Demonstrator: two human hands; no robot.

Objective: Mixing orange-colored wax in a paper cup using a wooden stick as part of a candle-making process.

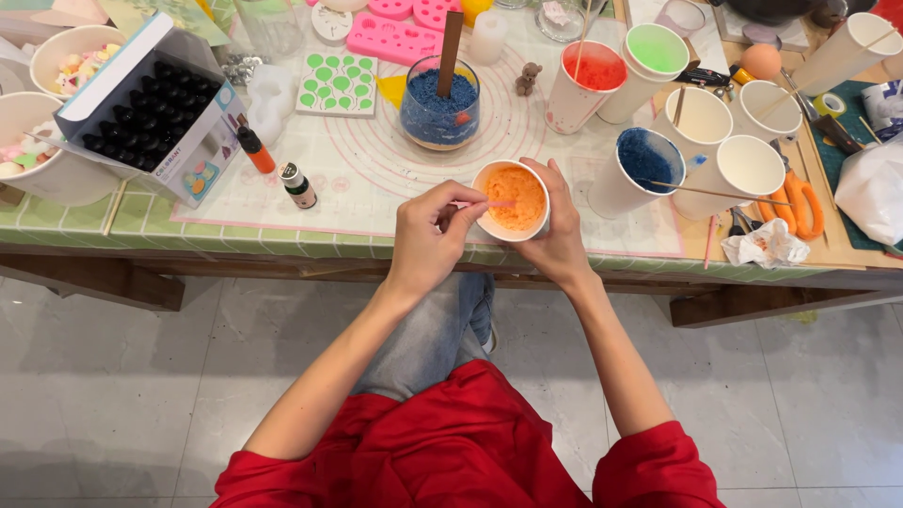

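My right hand (557, 235) is wrapped around a white paper cup (513, 200) of orange granules, holding it over the table's front edge. My left hand (431, 235) pinches a thin pink stick (501, 203) whose tip rests in the orange material. Just behind the cup stands a glass jar (439, 105) filled with blue granules, with a brown wooden stick (450, 42) upright in it.
Paper cups with red (587, 85), green (651, 58) and blue (640, 169) granules stand at the right, beside empty cups and orange scissors (798, 202). A box of dark dropper bottles (150, 103), two loose small bottles (299, 185), pink moulds (400, 38) and bowls (38, 150) lie at the left.
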